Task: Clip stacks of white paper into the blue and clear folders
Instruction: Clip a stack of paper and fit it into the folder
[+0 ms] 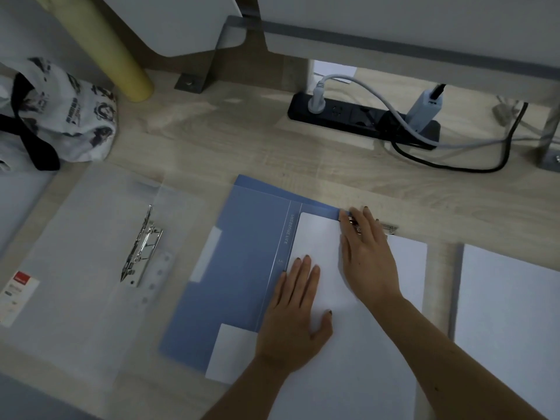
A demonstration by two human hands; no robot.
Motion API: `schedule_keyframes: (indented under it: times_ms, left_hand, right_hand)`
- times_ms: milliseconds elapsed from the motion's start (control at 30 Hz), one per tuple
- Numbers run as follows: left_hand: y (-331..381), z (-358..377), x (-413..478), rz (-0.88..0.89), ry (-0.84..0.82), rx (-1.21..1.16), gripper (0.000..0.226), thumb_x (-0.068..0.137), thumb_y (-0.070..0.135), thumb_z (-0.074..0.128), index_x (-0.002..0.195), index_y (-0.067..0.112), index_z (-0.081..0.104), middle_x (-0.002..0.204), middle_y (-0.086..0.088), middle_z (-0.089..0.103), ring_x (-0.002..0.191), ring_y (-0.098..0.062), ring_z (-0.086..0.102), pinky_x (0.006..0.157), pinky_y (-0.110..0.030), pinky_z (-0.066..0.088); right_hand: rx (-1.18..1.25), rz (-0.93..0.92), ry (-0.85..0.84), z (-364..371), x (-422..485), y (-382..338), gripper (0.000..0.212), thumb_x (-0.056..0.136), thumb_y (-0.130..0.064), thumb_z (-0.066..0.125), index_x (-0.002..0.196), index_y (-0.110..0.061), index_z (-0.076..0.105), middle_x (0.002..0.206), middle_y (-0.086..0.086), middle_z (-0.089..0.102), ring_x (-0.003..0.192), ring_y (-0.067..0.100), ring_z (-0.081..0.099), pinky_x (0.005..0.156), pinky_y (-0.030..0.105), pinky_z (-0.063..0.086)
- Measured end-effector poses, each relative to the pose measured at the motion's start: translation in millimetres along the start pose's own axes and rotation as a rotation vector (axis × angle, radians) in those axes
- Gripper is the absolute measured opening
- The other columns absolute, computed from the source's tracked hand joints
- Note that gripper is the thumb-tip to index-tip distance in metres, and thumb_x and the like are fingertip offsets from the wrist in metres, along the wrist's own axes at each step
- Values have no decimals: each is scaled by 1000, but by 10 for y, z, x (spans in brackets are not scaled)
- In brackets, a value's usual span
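Note:
The blue folder (242,259) lies open in the middle of the wooden desk. A stack of white paper (357,353) rests on its right half. My left hand (295,310) lies flat on the paper's left edge, fingers spread. My right hand (368,256) presses flat on the paper's top, its fingertips over the folder's metal clip (389,228), which is partly hidden. The clear folder (81,268) lies open on the left, its silver lever clip (142,247) bare. Another stack of white paper (509,322) lies at the right.
A black power strip (360,121) with plugs and cables sits at the back. A printed cloth bag (57,113) and a yellow tube (100,47) stand at the back left. Partition panels on metal brackets (209,68) line the far edge.

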State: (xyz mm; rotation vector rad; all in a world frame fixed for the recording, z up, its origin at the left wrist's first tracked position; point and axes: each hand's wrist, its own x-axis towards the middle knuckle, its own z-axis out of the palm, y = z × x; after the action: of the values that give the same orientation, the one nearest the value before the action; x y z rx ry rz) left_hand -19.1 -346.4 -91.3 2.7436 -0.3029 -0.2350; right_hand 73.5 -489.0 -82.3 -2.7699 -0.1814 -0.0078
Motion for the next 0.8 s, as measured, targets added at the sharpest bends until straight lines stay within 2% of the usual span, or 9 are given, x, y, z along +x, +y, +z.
schedule_keyframes:
  times_ms: [133,233,400,500,633,800]
  left_hand:
    - [-3,13,-3,1,4,-4,68,90,45,41,147,12,23,156,-3,17,146,-14,3,119,-28,0]
    - [6,16,-15,8,12,-15,71,88,42,44,148,13,19,157,-3,16,146,-13,2,119,-29,2]
    - [8,24,-28,26,16,9,67,90,41,38,147,11,20,157,-6,16,146,-16,6,118,-33,8]
    - [21,22,-34,19,16,40,65,90,41,35,145,8,26,155,-9,22,145,-18,12,117,-35,12]
    - [36,25,-42,11,4,90,62,95,42,19,145,5,23,154,-12,24,144,-20,14,117,-34,9]
    - [461,25,-41,-140,85,-30,57,88,24,30,141,3,33,153,-13,26,143,-21,15,119,-35,5]
  right_hand:
    - [65,54,-12,-12,-30,-59,54,99,-33,13,139,-7,39,144,17,42,139,33,28,115,37,17]
    - [163,100,-17,-142,-128,-44,66,96,-43,3,139,-10,40,146,17,39,140,31,27,114,38,18]
    - [231,227,21,-461,-715,220,50,94,-34,24,135,-14,46,143,16,43,132,31,40,107,39,31]
    - [271,374,44,-650,-1185,474,39,95,-23,38,132,-17,50,141,15,44,128,33,42,101,33,31]
    - [221,515,22,-813,-1674,843,37,91,-7,49,127,-13,55,140,16,46,129,33,42,101,35,33]
    - [206,582,28,-913,-1883,1067,35,89,-2,51,122,-9,58,137,18,48,127,33,44,101,36,37]
